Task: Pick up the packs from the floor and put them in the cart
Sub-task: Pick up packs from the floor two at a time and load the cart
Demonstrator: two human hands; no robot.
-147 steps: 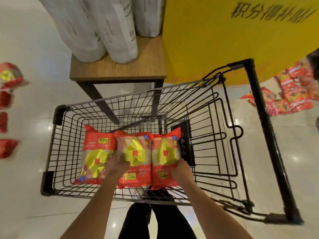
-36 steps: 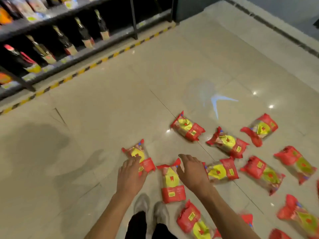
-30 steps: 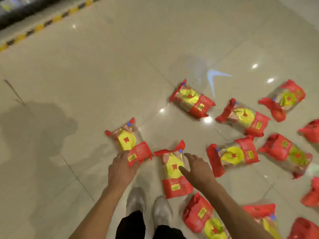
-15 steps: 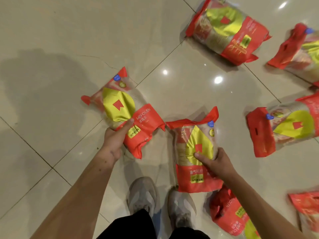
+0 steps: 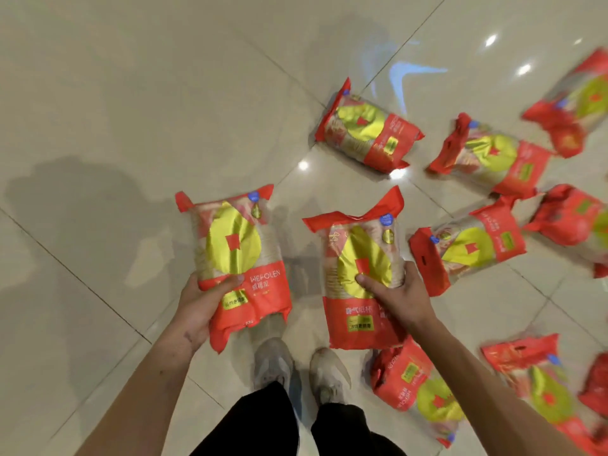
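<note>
Two packs in hands: one per hand, both lifted above the floor, red ends toward the body.
Left hand (image 5: pixel 200 307): closed on the lower part of the left pack (image 5: pixel 235 258), thumb across the front, other fingers hidden under it.
Right hand (image 5: pixel 396 297): closed on the right pack (image 5: pixel 360 274) from its right side, thumb on the gold patch, fingers wrapped behind.
Held packs: red and clear wrapping with a gold round patch and a small red square; apart from each other, upright in the view, slightly tilted.
Packs on floor: near pack (image 5: pixel 467 246) just to the right of the right hand, lying sideways; far pack (image 5: pixel 368 133) beyond it on a tile joint; third pack (image 5: pixel 493 159) to its right; low pack (image 5: pixel 418 386) beside the right shoe, partly under the right forearm; more at the right edge, blurred.
Floor (image 5: pixel 148 93): glossy beige tiles with light spots and a pale blue mark near the top.
Shoes (image 5: pixel 274 363): grey, side by side between the two forearms, black trousers above them.
Cart: out of view.
</note>
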